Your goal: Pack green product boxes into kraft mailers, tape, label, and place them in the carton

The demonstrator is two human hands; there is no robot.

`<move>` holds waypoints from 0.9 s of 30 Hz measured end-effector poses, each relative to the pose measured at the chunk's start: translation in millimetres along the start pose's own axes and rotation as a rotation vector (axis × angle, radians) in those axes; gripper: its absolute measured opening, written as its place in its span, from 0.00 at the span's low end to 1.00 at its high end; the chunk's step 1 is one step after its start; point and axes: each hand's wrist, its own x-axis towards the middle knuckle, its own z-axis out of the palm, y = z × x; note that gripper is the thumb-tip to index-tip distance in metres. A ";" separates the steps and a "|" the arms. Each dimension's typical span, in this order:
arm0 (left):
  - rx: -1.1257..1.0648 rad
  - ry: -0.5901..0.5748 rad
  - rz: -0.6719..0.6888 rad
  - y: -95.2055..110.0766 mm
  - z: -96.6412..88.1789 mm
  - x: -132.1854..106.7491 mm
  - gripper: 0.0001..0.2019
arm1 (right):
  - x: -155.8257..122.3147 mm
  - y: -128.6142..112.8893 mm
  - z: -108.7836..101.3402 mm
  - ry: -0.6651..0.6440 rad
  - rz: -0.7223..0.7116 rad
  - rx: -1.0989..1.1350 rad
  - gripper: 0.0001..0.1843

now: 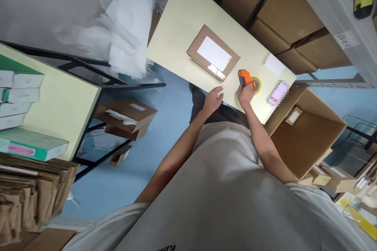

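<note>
A closed brown cardboard box (pixel 195 49) with a white label (pixel 215 53) on top lies on the pale yellow table (pixel 176 19). Clear tape shines at its near corner. To the right of the box, my right hand (pixel 246 95) grips an orange tape dispenser (pixel 244 74) carrying a yellow-edged roll. My left hand (pixel 214 100) is at the table's near edge, just below the box, fingers apart with nothing in them. A white label sheet (pixel 273 64) rests farther right on the table, close to a blurred pinkish item (pixel 277 93).
A large open carton (pixel 309 133), with a small box inside, stands at the table's right end. Shelved cartons (pixel 290 8) line the far side. White packing film (pixel 129 23) hangs at the left end. Another table (pixel 73 98) holds green-and-white boxes, with flattened cardboard (pixel 32 192) stacked nearby.
</note>
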 end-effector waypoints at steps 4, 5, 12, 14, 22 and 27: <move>-0.059 -0.065 0.021 4.7 8.0 -12.1 0.16 | -6.3 -0.2 -17.2 -0.047 -0.094 0.091 0.26; -0.081 -0.071 0.030 7.8 10.2 -15.3 0.16 | -11.4 0.7 -23.2 -0.064 -0.123 0.147 0.28; -0.151 -0.038 0.116 40.8 15.9 -26.8 0.10 | -58.3 -12.2 -53.1 -0.337 -0.150 0.649 0.39; -0.128 -0.025 0.131 45.5 11.9 -26.2 0.07 | -66.5 -20.6 -54.4 -0.344 -0.117 0.711 0.41; -0.057 -0.105 0.161 36.8 -12.6 -30.2 0.07 | -78.3 -32.5 -48.8 -0.480 -0.019 0.887 0.36; -0.065 0.014 0.155 39.4 -35.6 -30.9 0.13 | -86.3 -26.9 -49.6 -0.436 -0.218 0.657 0.42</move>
